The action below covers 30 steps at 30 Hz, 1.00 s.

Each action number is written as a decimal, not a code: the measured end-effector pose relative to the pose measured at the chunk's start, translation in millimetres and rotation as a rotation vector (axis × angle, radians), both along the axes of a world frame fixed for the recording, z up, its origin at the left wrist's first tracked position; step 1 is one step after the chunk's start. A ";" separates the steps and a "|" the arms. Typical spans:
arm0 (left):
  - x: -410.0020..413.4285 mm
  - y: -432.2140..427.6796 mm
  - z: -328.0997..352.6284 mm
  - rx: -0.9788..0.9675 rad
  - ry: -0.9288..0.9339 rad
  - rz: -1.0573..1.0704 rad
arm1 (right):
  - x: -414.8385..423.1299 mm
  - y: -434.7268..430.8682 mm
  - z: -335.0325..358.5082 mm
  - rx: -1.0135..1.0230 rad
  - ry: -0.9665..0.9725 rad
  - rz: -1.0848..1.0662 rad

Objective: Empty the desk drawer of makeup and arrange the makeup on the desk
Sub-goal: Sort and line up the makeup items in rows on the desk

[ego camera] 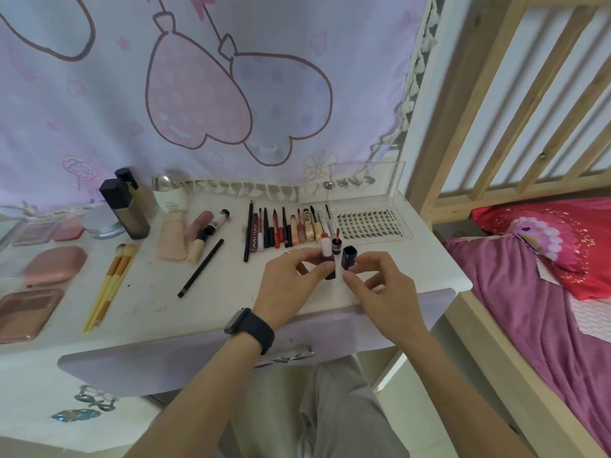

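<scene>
Pastel lilac cloth printed with pink heart balloons (pixel 198 94) hangs behind a white painted desk (pixel 231 292) with a lilac drawer front (pixel 165 358) along its near edge; a pale wooden slatted bed frame (pixel 496 127) stands off its right edge. Near the front right corner, the left hand (pixel 291 285), with a black wrist watch (pixel 251 328), pinches a small lip-gloss tube with a white cap and purple base (pixel 327 252), while the right hand (pixel 380 285) closes thumb and finger on a thin clear wand stem with a red applicator tip (pixel 337 256) and a dark navy cap (pixel 349 257); exactly which piece belongs to which I cannot tell. These are light, rigid, smooth plastic parts, likely slippery and easily tipped, so I would hold them by the barrel with fingertips, clear of the wet tip. Toward the back edge lies a neat row of slim pencils, liners and tubes (pixel 284 226), hard and prone to rolling. Beside it at the back right corner sits a flat clear tray of false lashes (pixel 370 223), delicate. At the left edge lie a glossy pink oval compact (pixel 56 264), a brown palette (pixel 26 312), yellow-handled brushes with soft bristles (pixel 109 285) and a black-capped square foundation bottle (pixel 124 209), probably the heaviest piece.
</scene>
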<state>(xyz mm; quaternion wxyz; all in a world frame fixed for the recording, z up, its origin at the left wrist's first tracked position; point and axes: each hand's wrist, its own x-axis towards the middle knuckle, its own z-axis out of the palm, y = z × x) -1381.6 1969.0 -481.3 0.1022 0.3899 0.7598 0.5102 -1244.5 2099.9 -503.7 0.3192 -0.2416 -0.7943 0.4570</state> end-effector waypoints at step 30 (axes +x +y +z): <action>-15.0 16.8 -24.3 -0.173 0.155 0.133 | -26.9 26.4 -10.4 0.331 -0.302 -0.108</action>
